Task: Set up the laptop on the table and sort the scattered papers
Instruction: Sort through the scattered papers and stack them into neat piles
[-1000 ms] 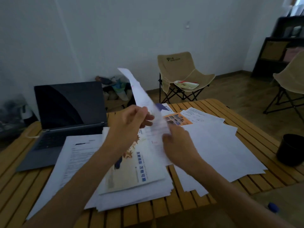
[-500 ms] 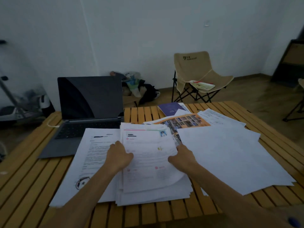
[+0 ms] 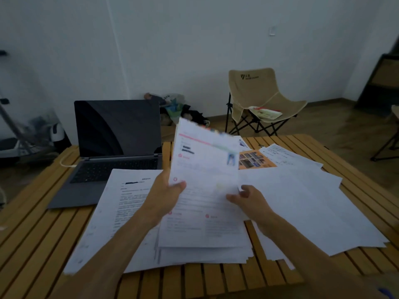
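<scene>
Lifting a pink-headed form (image 3: 205,169) off the near paper stack (image 3: 205,240), the left hand (image 3: 166,195) is pinching its left edge while the right hand (image 3: 248,199), fingers loosely apart, is touching its right edge. Supporting both edges should prevent creasing. Far left, the open laptop (image 3: 112,147) is sitting.

Honey-yellow slatted table (image 3: 32,234), grey laptop (image 3: 103,169), white pink-marked sheet (image 3: 205,169), beige chair (image 3: 257,93)

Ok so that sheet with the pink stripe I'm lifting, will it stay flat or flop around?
The sheet will likely flop: it is thin paper, lifted by the left hand at one edge. Probably very light, so it may flutter. The right hand could steady it.
</scene>
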Tool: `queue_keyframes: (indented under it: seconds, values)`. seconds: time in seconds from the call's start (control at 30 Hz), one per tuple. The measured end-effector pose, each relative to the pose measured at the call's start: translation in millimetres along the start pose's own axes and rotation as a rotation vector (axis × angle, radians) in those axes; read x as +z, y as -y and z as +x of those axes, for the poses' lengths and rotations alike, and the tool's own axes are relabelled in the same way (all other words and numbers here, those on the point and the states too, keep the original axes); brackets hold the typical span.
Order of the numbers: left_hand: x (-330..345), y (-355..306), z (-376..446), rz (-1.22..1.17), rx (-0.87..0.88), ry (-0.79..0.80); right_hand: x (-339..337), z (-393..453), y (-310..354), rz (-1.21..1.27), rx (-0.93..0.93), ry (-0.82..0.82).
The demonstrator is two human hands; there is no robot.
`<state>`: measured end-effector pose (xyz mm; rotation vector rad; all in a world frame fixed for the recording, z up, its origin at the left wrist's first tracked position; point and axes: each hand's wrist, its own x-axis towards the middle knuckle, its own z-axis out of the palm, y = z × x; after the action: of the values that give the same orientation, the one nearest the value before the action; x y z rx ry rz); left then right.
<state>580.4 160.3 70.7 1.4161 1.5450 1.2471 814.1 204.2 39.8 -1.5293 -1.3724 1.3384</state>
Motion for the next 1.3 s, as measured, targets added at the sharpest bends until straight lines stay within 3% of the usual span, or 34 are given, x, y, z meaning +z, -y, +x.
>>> queue_keyframes:
  seconds: [0.07, 0.13, 0.17, 0.27, 0.37, 0.57, 0.67, 0.87, 1.0, 1.3]
  values:
    - [-2.5, -18.7, -9.4, -0.112, 0.129, -0.008, -17.9, -5.2, 9.3, 0.305, -0.019, 0.270]
    - [-3.1, -32.3, -19.5, -0.237, 0.191, -0.023, -33.1, -15.6, 21.4, 0.376, -0.070, 0.467]
    - [-4.6, -38.4, -22.4, -0.280, 0.218, -0.030, -39.2, -19.9, 26.8, 0.321, -0.120, 0.488]
    - [-17.1, -62.7, -19.0, -0.338, 0.303, -0.087, -47.2, -35.0, 40.8, 0.103, -0.304, 0.405]
    - [-31.5, -85.4, -5.3, -0.361, 0.305, -0.205, -47.3, -43.9, 34.5, 0.062, -0.365, 0.340]
    - [-28.4, -75.5, -11.9, -0.315, 0.214, -0.104, -40.3, -39.4, -6.4, 0.032, -0.236, 0.366]
    - [-23.9, -83.8, -10.6, -0.294, 0.223, -0.084, -33.1, -33.7, -19.0, 0.036, -0.192, 0.306]
    - [-20.4, -110.5, -7.4, -0.311, 0.271, -0.144, -39.3, -36.3, -7.1, 0.092, -0.264, 0.207]
    - [-18.3, -107.0, -9.4, -0.320, 0.167, -0.163, -47.7, -43.1, -20.7, 0.098, -0.218, 0.289]
    - [-9.7, -119.1, -18.4, -0.306, 0.156, -0.147, -31.5, -44.4, -28.5, 0.142, -0.134, 0.307]
